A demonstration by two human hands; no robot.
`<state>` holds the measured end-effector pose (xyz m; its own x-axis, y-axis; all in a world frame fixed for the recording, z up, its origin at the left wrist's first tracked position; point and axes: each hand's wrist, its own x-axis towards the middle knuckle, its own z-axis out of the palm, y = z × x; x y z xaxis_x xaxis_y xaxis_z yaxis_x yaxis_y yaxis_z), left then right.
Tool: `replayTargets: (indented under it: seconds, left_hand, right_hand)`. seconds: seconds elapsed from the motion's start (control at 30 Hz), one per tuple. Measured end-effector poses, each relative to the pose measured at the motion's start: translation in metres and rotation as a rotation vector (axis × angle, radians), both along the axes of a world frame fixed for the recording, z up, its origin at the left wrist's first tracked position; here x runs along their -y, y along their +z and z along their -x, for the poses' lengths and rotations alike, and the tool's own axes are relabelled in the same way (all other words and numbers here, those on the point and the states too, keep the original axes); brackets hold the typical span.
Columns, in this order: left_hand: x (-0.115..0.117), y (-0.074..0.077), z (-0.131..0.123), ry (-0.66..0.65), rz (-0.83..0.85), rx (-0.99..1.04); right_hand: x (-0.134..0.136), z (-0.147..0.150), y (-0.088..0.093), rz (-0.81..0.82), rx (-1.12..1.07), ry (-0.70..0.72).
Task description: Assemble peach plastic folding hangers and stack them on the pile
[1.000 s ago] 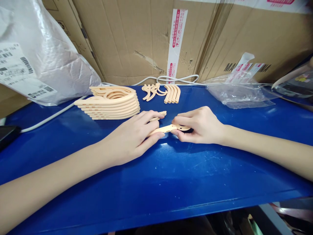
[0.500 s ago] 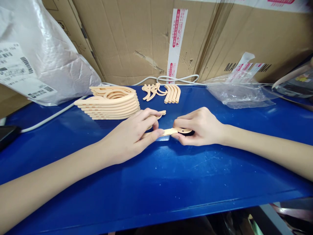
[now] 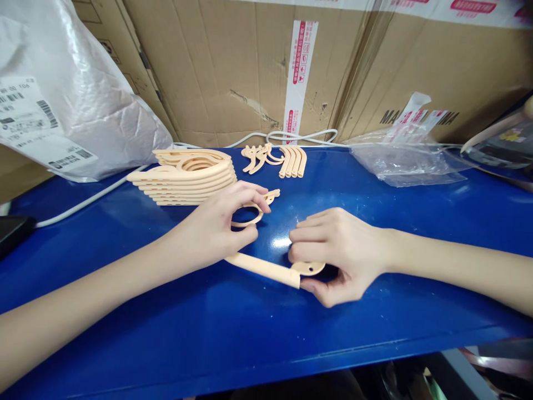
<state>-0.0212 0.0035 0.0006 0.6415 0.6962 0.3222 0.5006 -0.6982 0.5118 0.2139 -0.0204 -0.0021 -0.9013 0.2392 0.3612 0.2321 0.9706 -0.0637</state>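
In the head view my right hand (image 3: 333,258) is closed on the right end of a beige plastic hanger arm (image 3: 266,269), beside a flat rounded part with a small hole. The arm slants up to the left, and its far end is hidden under my left hand. My left hand (image 3: 225,219) has its thumb and fingers apart. Between and behind them shows a curved beige hanger piece (image 3: 250,223) with a flat tip; whether it joins the arm I cannot tell. Just behind this hand a stack of beige hangers (image 3: 187,180) lies on the table.
Loose curved hanger parts (image 3: 293,162) lie at the back of the blue table (image 3: 250,344). Behind them are a white cable (image 3: 302,133) and cardboard boxes (image 3: 233,61). A clear plastic bag (image 3: 400,166) lies at right; a white parcel bag (image 3: 95,105) and black object (image 3: 16,230) are at left.
My right hand has come down toward the front edge with its end of the hanger arm, tilting it. My left thumb and fingers have spread and let go of the arm.
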Motion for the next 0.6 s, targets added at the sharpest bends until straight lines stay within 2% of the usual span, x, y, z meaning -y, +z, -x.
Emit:
replayTargets:
  seconds: [0.1,0.23,0.3,0.4,0.5,0.6]
  left_hand:
    - [-0.0007,0.0009,0.0009,0.017,-0.008,0.022]
    - [-0.0014,0.0007,0.0001,0.002,0.014,0.049]
    - [-0.0016,0.0005,-0.0006,0.018,0.056,0.074]
    - [-0.0011,-0.0003,-0.0017,0.062,0.097,0.078]
    - [0.0004,-0.0018,-0.0029,0.091,0.05,0.058]
    - [0.0017,-0.0031,-0.0037,0.093,-0.027,0.008]
  right_hand:
    - [0.0057,0.0038,0.0003,-0.093,-0.04,0.07]
    - [0.0032,0.0027,0.0001,-0.121,-0.033,0.034]
    - [0.0023,0.0022,0.0,-0.163,-0.047,-0.025]
    - [0.0043,0.0031,-0.0001,-0.33,-0.081,-0.172]
    - [0.0081,0.0052,0.0001,-0.539,-0.053,-0.315]
    - [0.0094,0.0066,0.0002,-0.621,0.015,-0.374]
